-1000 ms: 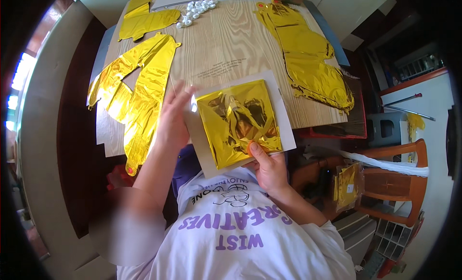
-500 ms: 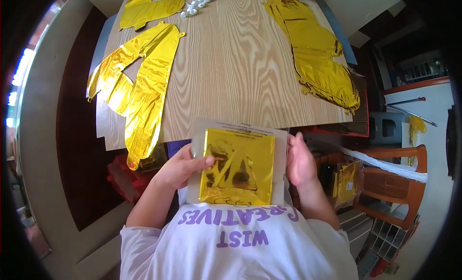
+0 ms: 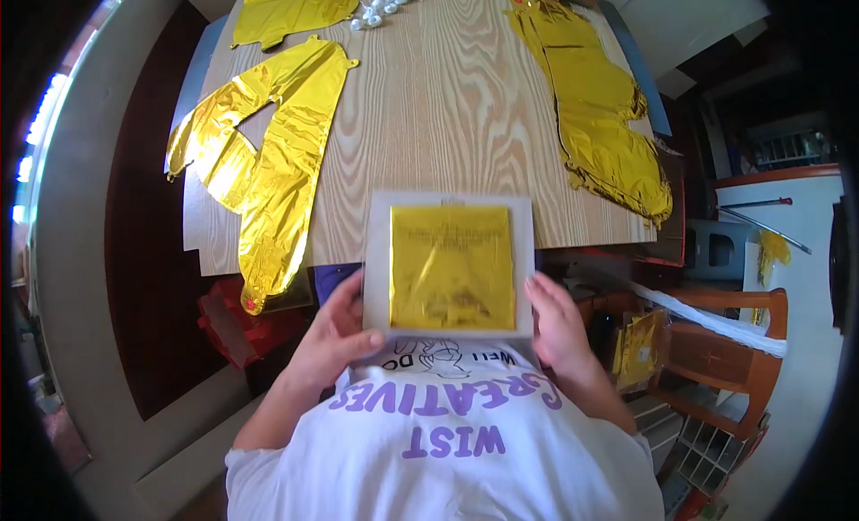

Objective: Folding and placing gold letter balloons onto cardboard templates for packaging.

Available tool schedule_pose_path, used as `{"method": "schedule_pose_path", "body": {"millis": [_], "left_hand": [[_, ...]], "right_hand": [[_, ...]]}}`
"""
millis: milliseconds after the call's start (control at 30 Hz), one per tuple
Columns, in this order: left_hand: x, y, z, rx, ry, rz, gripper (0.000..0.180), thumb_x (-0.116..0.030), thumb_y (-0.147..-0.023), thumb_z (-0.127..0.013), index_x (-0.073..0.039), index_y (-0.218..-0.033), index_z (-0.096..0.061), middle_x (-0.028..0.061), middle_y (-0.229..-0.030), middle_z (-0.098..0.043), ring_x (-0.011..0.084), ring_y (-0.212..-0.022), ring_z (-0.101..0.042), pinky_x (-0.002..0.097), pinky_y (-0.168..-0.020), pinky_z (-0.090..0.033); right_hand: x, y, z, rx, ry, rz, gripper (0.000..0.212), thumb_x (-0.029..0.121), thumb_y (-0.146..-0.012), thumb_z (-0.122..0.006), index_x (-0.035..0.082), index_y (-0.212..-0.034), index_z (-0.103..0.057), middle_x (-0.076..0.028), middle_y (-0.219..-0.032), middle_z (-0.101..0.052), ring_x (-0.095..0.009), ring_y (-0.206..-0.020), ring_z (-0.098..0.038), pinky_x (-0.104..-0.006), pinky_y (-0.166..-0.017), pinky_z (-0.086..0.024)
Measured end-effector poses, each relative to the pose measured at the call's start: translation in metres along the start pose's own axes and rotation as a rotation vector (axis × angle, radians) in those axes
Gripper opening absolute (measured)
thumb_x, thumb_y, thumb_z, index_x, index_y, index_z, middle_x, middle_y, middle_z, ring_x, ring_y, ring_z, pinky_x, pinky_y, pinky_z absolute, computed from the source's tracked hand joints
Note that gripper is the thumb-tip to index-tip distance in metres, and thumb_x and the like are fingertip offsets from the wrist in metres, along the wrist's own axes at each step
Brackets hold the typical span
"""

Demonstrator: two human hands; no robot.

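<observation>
A clear flat plastic packet (image 3: 378, 261) holds a folded gold foil balloon (image 3: 453, 270); it is upright in front of my chest, just off the table's near edge. My left hand (image 3: 338, 337) grips its lower left edge, the thumb by the corner and the fingers partly hidden behind. At the right edge, my right hand (image 3: 557, 320) holds the packet between fingers and thumb, the thumb mostly out of sight. A flat, uninflated gold foil balloon (image 3: 291, 154) with a triangular hole lies on the table's left, its tail hanging over the near edge.
Another gold foil balloon (image 3: 595, 109) lies along the right side of the wood-grain table (image 3: 429, 136). At the far left are one more gold foil piece (image 3: 291, 15) and several white beads (image 3: 385, 4). A wooden chair (image 3: 716, 355) with a white strip (image 3: 707, 315) stands at right.
The packet has turned in my hands, now showing a smoother gold face, and is slightly higher. My left thumb has moved from its front to the lower left corner.
</observation>
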State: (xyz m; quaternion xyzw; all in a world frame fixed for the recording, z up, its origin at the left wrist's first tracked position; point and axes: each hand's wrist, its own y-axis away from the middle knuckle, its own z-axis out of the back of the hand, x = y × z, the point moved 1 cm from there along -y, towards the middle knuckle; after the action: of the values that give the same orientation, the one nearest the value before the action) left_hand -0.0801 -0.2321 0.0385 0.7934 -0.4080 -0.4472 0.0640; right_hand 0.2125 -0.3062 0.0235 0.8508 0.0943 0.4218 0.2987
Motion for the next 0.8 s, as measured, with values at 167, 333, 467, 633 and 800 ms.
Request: {"method": "schedule_pose_path", "body": {"millis": [167,333,467,633,800], "left_hand": [[0.008,-0.009,-0.018,-0.044,-0.065,-0.029,0.102,0.014,-0.082,-0.072,-0.004,-0.16,-0.009,0.0166,-0.142,-0.053,0.0236,-0.134,-0.052,0.0383,-0.111,-0.043],[0.023,-0.011,-0.014,-0.149,-0.138,-0.074,0.098,0.018,-0.085,-0.065,-0.005,-0.161,-0.007,0.0163,-0.139,-0.056,0.0224,-0.126,-0.059,0.0332,-0.101,-0.052],[0.03,-0.01,-0.016,-0.185,-0.139,-0.173,0.095,0.016,-0.088,-0.064,-0.004,-0.161,-0.006,0.0157,-0.131,-0.062,0.0215,-0.116,-0.065,0.0327,-0.096,-0.055],[0.03,-0.015,-0.013,-0.158,-0.11,-0.2,0.09,0.013,-0.092,-0.063,-0.004,-0.16,-0.006,0.0173,-0.124,-0.065,0.0225,-0.107,-0.069,0.036,-0.093,-0.057],[0.035,-0.025,-0.013,-0.205,-0.269,-0.329,0.089,0.013,-0.092,-0.061,-0.006,-0.161,-0.008,0.0163,-0.114,-0.068,0.0212,-0.103,-0.069,0.0349,-0.089,-0.058]], "right_hand": [[0.016,-0.018,0.007,0.236,-0.006,-0.01,0.042,0.014,-0.102,-0.057,-0.003,-0.139,-0.049,-0.011,-0.127,-0.065,-0.015,-0.116,-0.063,-0.0295,-0.1,-0.049],[0.013,0.004,0.001,0.288,0.123,0.1,0.077,0.009,-0.09,-0.073,-0.004,-0.153,-0.03,-0.013,-0.139,-0.057,-0.019,-0.12,-0.06,-0.034,-0.098,-0.051],[0.005,0.001,0.008,0.257,0.192,0.149,0.061,0.008,-0.094,-0.069,0.0,-0.147,-0.039,-0.011,-0.13,-0.064,-0.016,-0.114,-0.064,-0.0285,-0.085,-0.054],[-0.021,-0.004,0.02,0.17,0.121,0.161,0.027,0.008,-0.098,-0.066,0.002,-0.124,-0.061,-0.009,-0.106,-0.075,-0.017,-0.09,-0.073,-0.0255,-0.07,-0.054],[-0.019,-0.01,0.016,0.11,0.067,0.121,0.029,0.009,-0.098,-0.067,0.001,-0.125,-0.061,-0.01,-0.11,-0.074,-0.017,-0.093,-0.073,-0.0267,-0.072,-0.056]]}}
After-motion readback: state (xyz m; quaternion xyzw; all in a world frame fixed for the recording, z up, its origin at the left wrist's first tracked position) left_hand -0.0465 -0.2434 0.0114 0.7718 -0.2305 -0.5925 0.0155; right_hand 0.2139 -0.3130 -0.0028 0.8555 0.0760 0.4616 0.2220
